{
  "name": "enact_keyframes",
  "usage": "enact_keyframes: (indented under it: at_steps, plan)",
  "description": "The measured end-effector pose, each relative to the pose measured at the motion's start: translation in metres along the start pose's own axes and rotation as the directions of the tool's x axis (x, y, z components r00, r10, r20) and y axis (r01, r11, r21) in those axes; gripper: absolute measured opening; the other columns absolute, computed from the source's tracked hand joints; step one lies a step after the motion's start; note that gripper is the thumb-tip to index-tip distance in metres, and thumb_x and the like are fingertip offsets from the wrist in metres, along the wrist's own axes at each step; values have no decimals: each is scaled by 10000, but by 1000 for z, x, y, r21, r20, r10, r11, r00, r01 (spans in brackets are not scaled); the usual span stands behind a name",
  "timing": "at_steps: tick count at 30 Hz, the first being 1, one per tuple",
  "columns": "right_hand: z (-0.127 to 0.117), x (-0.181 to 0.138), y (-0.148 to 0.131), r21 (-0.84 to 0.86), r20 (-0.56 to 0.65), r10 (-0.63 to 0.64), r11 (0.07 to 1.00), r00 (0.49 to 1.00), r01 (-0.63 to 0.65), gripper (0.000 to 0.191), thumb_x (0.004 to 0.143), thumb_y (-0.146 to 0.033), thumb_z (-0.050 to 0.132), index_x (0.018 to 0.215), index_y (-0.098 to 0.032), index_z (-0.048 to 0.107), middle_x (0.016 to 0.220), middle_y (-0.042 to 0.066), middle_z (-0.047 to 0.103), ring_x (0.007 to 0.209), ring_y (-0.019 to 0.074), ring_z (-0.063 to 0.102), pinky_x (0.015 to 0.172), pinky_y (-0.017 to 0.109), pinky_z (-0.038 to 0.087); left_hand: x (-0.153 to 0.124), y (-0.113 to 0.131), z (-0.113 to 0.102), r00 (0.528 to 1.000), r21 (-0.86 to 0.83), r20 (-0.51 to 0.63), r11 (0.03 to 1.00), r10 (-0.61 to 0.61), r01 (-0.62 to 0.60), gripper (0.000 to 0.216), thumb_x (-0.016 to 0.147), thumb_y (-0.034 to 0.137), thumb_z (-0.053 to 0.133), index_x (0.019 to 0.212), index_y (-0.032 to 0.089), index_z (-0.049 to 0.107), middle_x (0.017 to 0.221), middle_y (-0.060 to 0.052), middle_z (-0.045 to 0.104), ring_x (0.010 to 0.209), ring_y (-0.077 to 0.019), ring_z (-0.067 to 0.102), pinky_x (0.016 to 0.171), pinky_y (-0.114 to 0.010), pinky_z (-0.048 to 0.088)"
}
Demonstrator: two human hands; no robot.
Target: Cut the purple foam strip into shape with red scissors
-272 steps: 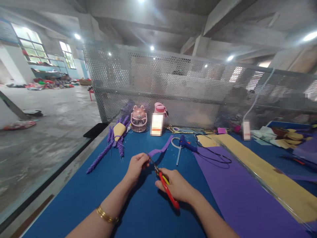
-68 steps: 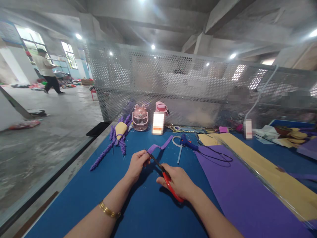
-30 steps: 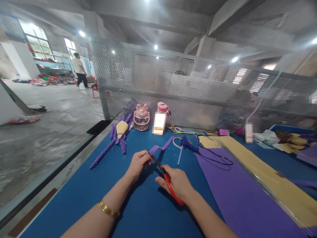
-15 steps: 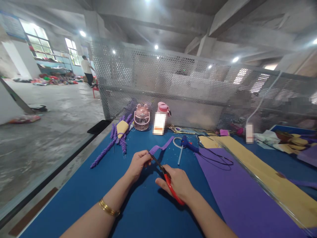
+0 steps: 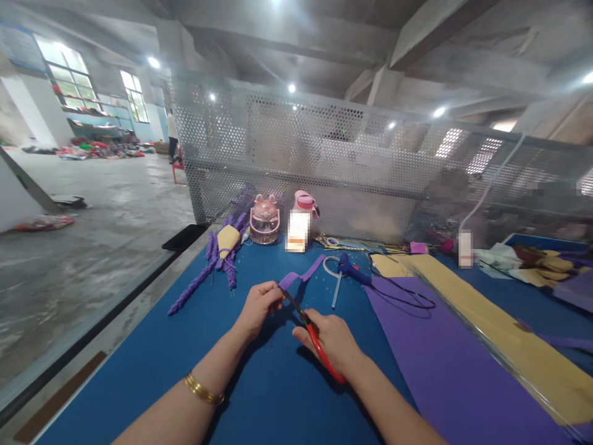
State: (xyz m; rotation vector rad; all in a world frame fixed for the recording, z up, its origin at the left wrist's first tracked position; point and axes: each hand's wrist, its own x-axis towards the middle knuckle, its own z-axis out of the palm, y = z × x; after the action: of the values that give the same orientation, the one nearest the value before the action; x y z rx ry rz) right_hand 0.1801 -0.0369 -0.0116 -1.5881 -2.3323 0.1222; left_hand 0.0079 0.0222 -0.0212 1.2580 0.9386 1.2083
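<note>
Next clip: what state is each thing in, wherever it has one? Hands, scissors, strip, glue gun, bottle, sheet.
purple strip: curled, near end lifted, far end on the table.
scissors: blades at the purple strip; open or shut unclear.
left hand: pinching the purple strip's near end.
right hand: closed on the scissors' red handles.
glue gun: lying down, cord attached.
pink bottle: upright, lid on.
purple sheet: lying flat.
</note>
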Motion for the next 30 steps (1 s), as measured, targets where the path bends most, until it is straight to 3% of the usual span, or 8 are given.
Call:
enact_keyframes:
  at_steps: [30]
  plan:
    - [6, 0, 1, -32, -44, 17, 999, 999, -18, 317, 893, -493, 461, 864, -201, 582, 634, 12, 667, 591, 189, 640, 487, 229, 226, -1, 2, 0, 999, 7, 6, 999, 31, -31, 188, 706, 239, 540, 540, 150, 542, 454, 30, 485, 431, -72, 369, 451, -216, 244]
